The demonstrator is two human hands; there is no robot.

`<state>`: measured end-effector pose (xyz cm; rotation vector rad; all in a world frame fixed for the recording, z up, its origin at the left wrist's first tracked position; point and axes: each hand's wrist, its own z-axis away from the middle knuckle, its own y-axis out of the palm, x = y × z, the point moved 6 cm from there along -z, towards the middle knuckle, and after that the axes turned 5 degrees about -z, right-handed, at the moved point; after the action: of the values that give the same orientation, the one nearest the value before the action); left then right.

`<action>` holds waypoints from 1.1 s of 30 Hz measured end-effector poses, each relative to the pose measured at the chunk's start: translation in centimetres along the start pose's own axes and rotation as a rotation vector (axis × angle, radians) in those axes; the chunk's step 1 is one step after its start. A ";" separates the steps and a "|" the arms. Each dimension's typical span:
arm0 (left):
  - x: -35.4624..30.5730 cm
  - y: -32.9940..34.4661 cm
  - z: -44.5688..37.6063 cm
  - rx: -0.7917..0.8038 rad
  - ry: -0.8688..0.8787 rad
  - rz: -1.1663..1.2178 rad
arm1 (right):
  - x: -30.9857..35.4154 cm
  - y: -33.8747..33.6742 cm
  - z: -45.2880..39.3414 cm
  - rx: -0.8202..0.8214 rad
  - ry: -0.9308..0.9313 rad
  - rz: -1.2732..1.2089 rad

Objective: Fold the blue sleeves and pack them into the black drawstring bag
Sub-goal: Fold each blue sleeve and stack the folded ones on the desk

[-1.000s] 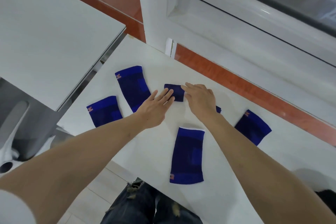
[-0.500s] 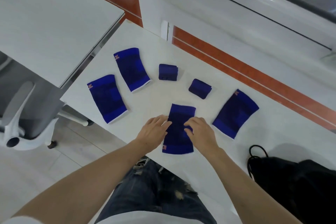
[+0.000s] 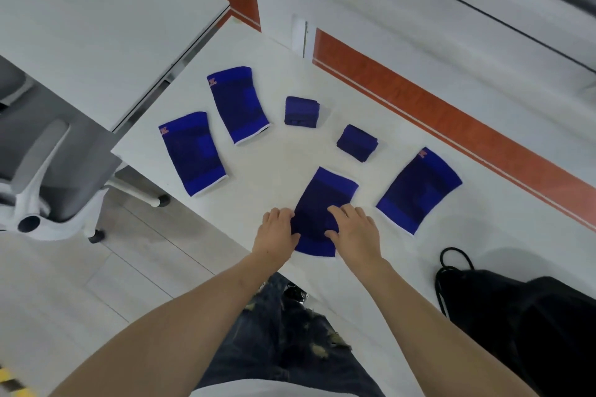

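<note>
Lying between both hands' fingers [image 3: 338, 213]: the nearest blue sleeve [image 3: 324, 200].

Blue sleeves [image 3: 324, 203] matt knitted cloth; table [image 3: 267, 171] smooth white; drawstring bag [image 3: 532, 325] matt black fabric.

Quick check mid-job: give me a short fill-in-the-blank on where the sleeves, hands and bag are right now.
1. Both hands, left hand and right hand, rest on the ____ sleeve.
2. ____ sleeves already lie folded small, one and another.
3. The black bag lies at the table's ____ end.

Missing words: middle; Two; right
</note>
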<state>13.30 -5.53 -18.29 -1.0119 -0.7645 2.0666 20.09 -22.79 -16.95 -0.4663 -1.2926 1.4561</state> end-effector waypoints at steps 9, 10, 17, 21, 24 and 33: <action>-0.8 -1.4 1.2 -0.011 -0.077 0.295 | 1.2 -1.2 0.0 -0.055 -0.025 0.028; -0.8 -2.0 1.3 -0.028 -0.055 0.288 | 1.8 -1.9 -0.3 -0.082 -0.052 0.016; -0.9 -7.8 2.5 -0.067 -0.111 0.740 | 5.7 -4.4 -0.6 -0.052 -0.277 -0.297; -0.2 -10.6 2.7 -0.046 -0.143 0.987 | 8.2 -5.7 0.7 -0.016 -0.273 -0.366; 1.1 -12.1 2.1 -0.042 -0.173 1.157 | 10.2 -6.2 -0.1 -0.028 -0.249 -0.342; 6.9 -19.8 2.1 -0.114 0.016 0.821 | 17.0 -12.0 -5.4 -0.140 -0.062 -0.808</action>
<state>14.95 11.01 -5.30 -1.5916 -0.4939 2.7023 24.14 -7.54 -2.36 0.0344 -1.4084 0.7080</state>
